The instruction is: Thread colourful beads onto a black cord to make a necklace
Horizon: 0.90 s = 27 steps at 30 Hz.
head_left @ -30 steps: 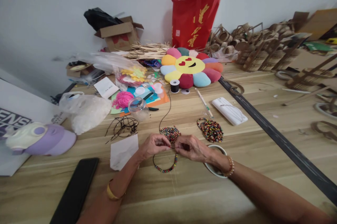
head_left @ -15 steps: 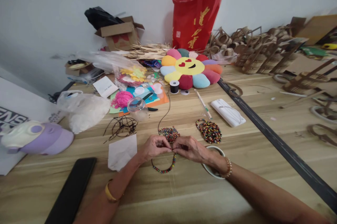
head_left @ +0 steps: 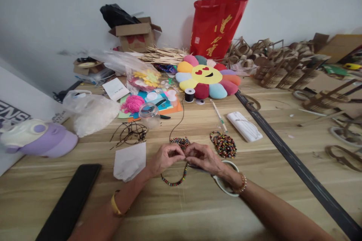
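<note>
Strung beads glossy; tabletop smooth wood-grain; flower cushion matt cloth.

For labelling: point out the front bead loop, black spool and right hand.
Front bead loop [head_left: 175, 184], head view, lowest beads.
Black spool [head_left: 189, 96], head view, dark side.
Right hand [head_left: 208, 159], head view, its back.

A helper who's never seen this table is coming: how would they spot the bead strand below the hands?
Find the flower cushion with the yellow smiling face, then come down to the left hand and right hand. Just below them in view, a strand of coloured beads curves in a U. Unlike the coiled bead bundle at right, it is one single line.
</note>
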{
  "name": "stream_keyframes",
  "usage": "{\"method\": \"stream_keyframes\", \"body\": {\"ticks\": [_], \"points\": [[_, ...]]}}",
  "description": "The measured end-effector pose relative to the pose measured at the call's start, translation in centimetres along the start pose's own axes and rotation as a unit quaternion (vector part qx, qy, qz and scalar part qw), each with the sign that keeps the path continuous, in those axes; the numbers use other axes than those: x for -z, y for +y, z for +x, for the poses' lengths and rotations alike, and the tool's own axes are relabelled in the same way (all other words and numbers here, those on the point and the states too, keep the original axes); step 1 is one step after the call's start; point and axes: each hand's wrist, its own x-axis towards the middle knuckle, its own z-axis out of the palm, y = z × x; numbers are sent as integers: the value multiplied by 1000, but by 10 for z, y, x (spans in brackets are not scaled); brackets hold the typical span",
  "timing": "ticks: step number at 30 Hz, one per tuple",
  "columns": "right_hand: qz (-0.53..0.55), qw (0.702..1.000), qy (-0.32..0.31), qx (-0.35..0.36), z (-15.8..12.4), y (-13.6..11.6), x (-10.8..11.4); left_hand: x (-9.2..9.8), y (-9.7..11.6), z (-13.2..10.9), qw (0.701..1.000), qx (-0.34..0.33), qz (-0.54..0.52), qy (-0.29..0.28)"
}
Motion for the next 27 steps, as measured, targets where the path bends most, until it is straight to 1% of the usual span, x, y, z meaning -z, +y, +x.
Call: {"method": "stream_keyframes", "body": {"ticks": [5, 8, 14, 17, 19, 24, 27], "points": [[-43, 999, 0, -3, 0, 4, -2, 3, 0, 0, 1000, -12, 5, 9], [-48, 999, 3, -17, 1, 3, -2, 5, -2, 0, 1000, -8, 0, 15], [27, 999, -24, -34, 1, 3, -2, 5, -2, -1, 1000, -5, 6, 14], [67, 997, -14, -30, 1, 4, -3, 3, 0, 0, 1000, -9, 9, 11], [75, 997, -6, -26, 1, 4, -4, 2, 0, 0, 1000, -13, 15, 11], [45, 999, 2, -26, 1, 2, -3, 1, -2, 0, 999, -15, 33, 13], [8, 1000, 7, -27, 2, 1, -1, 1, -3, 0, 999, -8, 44, 25]]}}
